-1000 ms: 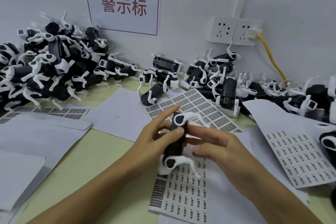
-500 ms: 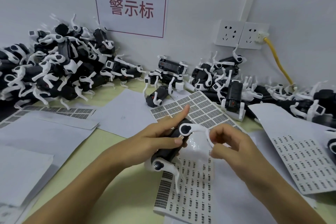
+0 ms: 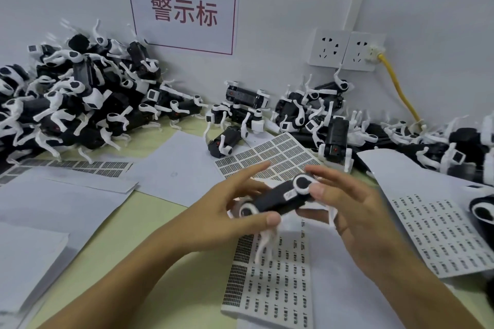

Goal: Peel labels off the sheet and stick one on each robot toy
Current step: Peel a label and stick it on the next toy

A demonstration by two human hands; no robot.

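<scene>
Both hands hold one robot toy (image 3: 278,199) in the air above the surface (image 3: 139,224), lying roughly level and tilted up to the right. Left hand (image 3: 222,211) grips its lower-left end, thumb curled under the body, index finger stretched out straight. Right hand (image 3: 344,203) pinches the upper-right end, thumb on the white round joint, fingers curled behind. A small label (image 3: 289,194) sits on the toy's black body. Label sheet (image 3: 270,283) lies just below the hands, another sheet (image 3: 438,232) to the right. Big pile of toys (image 3: 72,99) back left, smaller pile (image 3: 315,109) by the wall. Red-lettered sign (image 3: 183,6) on the wall.
</scene>
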